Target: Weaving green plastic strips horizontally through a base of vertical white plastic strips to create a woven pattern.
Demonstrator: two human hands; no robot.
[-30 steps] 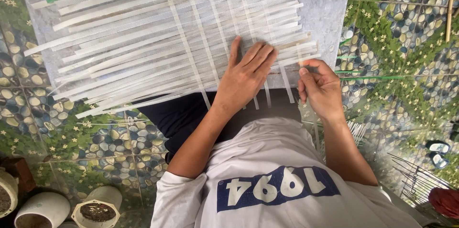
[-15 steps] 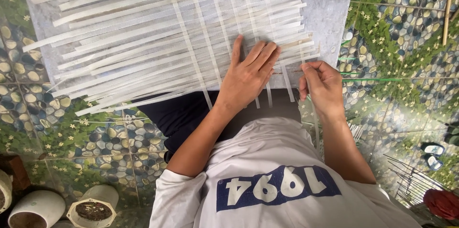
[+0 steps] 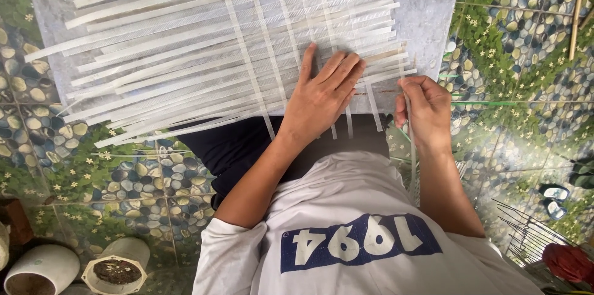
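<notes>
Head view. Woven mat [image 3: 204,41] of pale flat strips is spread over a grey sheet [image 3: 433,17] on the pebble-patterned floor [image 3: 513,35]. The left hand [image 3: 322,94] is pressed flat on it, fingers spread. A single upright strip [image 3: 405,60] at the mat's edge is pinched by the right hand [image 3: 424,109]. Crossings could be loosened if pressure is lifted.

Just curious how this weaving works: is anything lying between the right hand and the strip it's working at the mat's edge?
Nothing visible does. The right hand already pinches a pale strip at the edge of the woven mat. The left hand lies flat on the mat beside it, not between them.
</notes>
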